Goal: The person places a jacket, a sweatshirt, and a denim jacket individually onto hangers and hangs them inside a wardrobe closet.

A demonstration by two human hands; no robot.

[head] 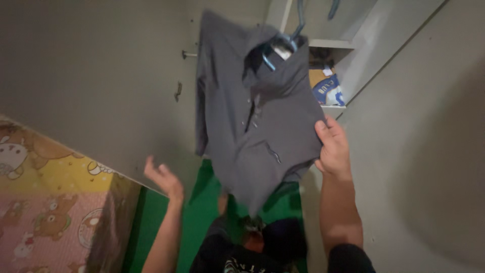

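Note:
A grey collared shirt [252,116] with buttons hangs on a blue hanger [283,48] in front of an open white wardrobe. My right hand [331,146] grips the shirt's lower right edge, fingers closed around the cloth. My left hand [164,179] is raised to the left of the shirt, fingers spread, touching nothing. The shirt's hem dangles between my two forearms.
The wardrobe shelf [331,44] holds a blue-and-white package [328,91] and a brown box. Closed grey wardrobe doors [101,86] with handles stand at left. A bed with a cartoon-print sheet [45,202] lies lower left. Green floor [202,207] and dark clothes [252,247] are below.

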